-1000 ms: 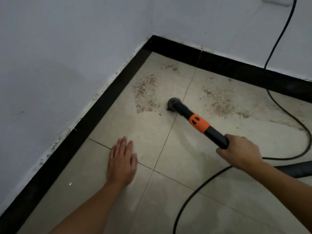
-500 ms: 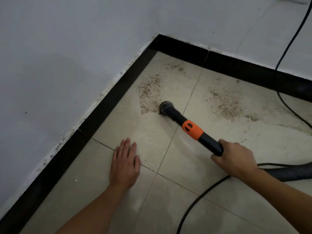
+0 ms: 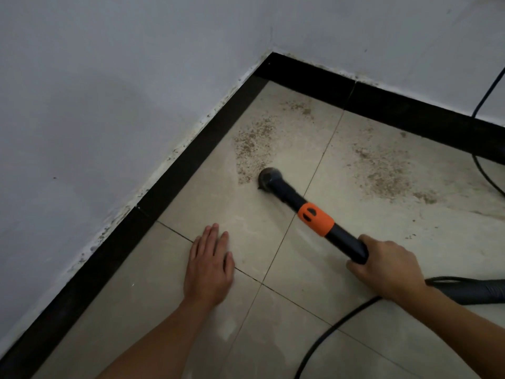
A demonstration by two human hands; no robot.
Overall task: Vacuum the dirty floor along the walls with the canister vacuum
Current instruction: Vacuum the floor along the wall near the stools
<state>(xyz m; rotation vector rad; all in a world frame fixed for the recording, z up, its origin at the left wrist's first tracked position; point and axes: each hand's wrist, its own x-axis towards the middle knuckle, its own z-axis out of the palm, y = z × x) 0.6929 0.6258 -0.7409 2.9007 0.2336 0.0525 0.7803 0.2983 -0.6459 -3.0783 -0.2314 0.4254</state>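
Note:
My right hand point(image 3: 385, 266) grips the black vacuum wand point(image 3: 344, 239) just behind its orange collar point(image 3: 315, 219). The round nozzle point(image 3: 269, 177) touches the beige tiled floor point(image 3: 207, 192) at the lower edge of a patch of brown dirt point(image 3: 252, 149) near the left wall. A second dirt patch point(image 3: 382, 168) lies to the right, near the back wall. My left hand point(image 3: 209, 266) rests flat on the floor with straight fingers, left of the wand. The grey ribbed hose point(image 3: 475, 292) runs off to the right behind my right wrist.
White walls meet in a corner point(image 3: 272, 51) with a black skirting point(image 3: 175, 170) along both. A black power cord point(image 3: 336, 326) trails over the floor at the lower right, and another stretch of cord point(image 3: 481, 170) hangs down the back wall at the far right.
The nozzle has moved left across the tile joint to the lower edge of the left dirt patch. My right hand followed it; my left hand stayed flat on the floor.

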